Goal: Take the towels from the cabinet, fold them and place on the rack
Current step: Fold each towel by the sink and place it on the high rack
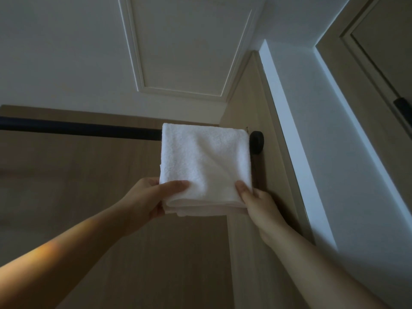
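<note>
placing step. folded white towel (205,161) is up at the black rack (78,129), at its right end just beside the end mount (256,142). the top edge covers the bar; can't tell if it's draped over or only held in front. left hand (145,199) has a pinch grip on the lower left corner, right hand (256,204) on the lower right, thumbs on the front face. next move, my read: make sure the fold sits over the bar, level the hang, then let go with both hands together so it doesn't slide off.
</note>
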### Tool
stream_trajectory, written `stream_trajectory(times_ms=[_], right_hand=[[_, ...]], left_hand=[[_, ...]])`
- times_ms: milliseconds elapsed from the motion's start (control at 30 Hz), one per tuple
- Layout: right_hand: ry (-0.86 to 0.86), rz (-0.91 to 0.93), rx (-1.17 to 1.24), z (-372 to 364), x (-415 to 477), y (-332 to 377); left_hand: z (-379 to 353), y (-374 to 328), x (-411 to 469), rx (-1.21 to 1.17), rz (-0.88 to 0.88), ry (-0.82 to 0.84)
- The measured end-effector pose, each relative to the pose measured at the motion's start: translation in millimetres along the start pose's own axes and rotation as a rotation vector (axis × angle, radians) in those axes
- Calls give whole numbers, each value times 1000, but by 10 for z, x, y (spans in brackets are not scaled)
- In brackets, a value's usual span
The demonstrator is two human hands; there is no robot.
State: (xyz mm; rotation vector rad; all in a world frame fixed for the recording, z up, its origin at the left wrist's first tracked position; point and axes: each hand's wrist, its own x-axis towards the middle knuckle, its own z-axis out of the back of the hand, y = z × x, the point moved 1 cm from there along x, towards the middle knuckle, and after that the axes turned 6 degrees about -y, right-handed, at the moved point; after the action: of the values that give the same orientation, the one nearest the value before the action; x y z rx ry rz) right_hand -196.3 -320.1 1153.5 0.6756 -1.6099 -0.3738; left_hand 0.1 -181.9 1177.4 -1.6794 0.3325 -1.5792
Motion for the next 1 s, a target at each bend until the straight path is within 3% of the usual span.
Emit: stream_trajectory(times_ms=[133,233,333,467,667,867,1000], right_hand=[[122,-132,135,39,-41,-33],[91,-76,119,57,-83,-38],[26,58,25,68,-158,-15],[-35,179,-68,101,-239,-25],[-47,84,15,102,-280,-9],[-125,121,-21,46,-277,-75],[-188,125,-48,51,-308,-62]], left_hand=[[32,66,34,56,-34,-50],[50,144,62,209,-101,-127],[57,214,78,196,-135,-161],[60,252,41,48,-100,-106],[79,238,-35,-70,6,35],[55,323,-41,311,-160,-290],[80,354,-19,301,-171,-367]])
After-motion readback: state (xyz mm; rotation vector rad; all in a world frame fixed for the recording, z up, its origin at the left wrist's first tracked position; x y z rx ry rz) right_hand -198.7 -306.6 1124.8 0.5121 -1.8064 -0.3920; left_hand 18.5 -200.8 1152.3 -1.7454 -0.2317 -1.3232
